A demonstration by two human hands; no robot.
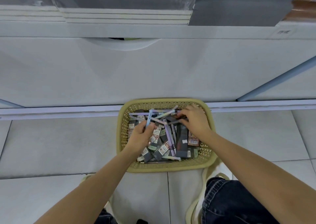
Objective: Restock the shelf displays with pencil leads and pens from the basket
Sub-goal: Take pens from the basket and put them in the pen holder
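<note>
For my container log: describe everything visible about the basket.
The basket is tan plastic, rounded-rectangular, with lattice-cut walls and a broad rim. It sits on the tiled floor at the white shelf unit's base, heaped with pastel pens and dark packets. The left hand and right hand reach inside, the left gripping a pale blue pen.

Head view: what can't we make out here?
All head view:
- Right hand: fingertips buried among pens; grip unclear.
- Basket: lower contents hidden under piled packs and left hand gripping a blue pen.
- Pack print: too small to read.
- Shelf tag: blurred.
- Stacked goods: cut off by top edge.
</note>
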